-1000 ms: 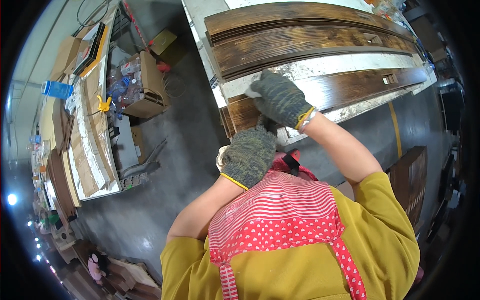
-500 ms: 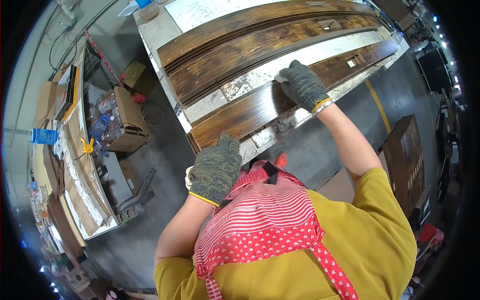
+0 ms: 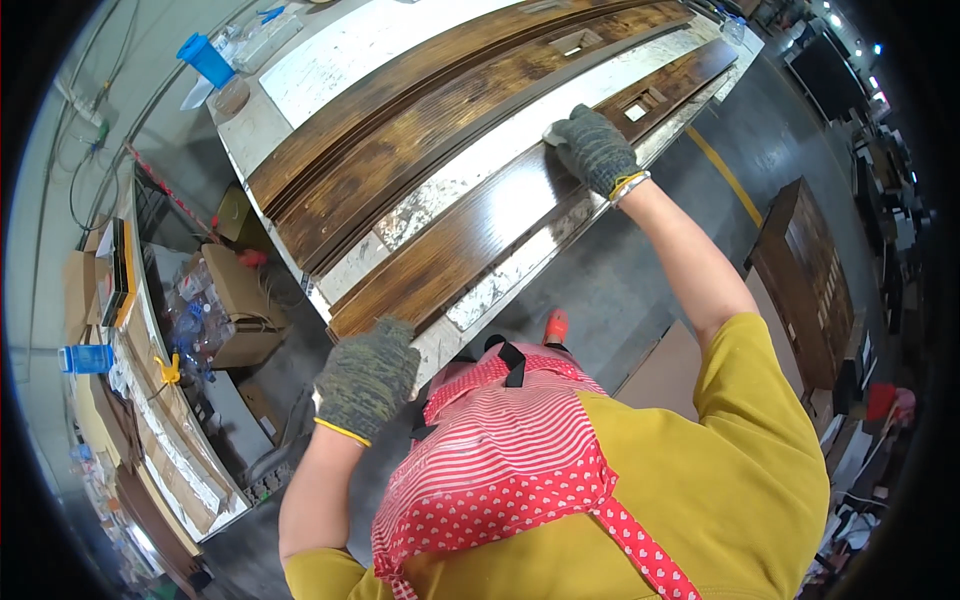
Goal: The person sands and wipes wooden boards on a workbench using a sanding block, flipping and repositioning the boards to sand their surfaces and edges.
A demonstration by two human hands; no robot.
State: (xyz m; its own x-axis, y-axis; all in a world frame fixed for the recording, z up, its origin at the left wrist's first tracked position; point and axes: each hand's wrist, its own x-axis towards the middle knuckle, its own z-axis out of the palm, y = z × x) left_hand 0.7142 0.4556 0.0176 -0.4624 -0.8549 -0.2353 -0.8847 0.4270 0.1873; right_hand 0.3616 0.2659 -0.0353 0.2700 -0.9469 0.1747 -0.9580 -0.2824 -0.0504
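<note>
A long dark-brown wooden board (image 3: pixel 470 240) lies along the near side of the white-topped table (image 3: pixel 395 335), with a square cut-out towards its far right end. My left hand (image 3: pixel 368 378), in a grey-green knit glove with a yellow cuff, is at the board's near left end. Its fingers look bent over the corner, though their tips are partly hidden. Farther along the board, just left of the cut-out, my right hand (image 3: pixel 592 150) in a matching glove is closed. Something whitish shows at its thumb side, too little to name.
Behind the board lie more brown wooden pieces (image 3: pixel 440 125). A blue cup (image 3: pixel 205 60) stands at the table's far left corner. Left of the table, a cardboard box (image 3: pixel 240 300) holds plastic bottles beside a cluttered bench (image 3: pixel 185 440). A dark wooden panel (image 3: pixel 805 270) stands at right.
The view has shifted, so the table sits farther left. My right hand has moved along the board towards the cut-out. My left hand stays by the board's near end.
</note>
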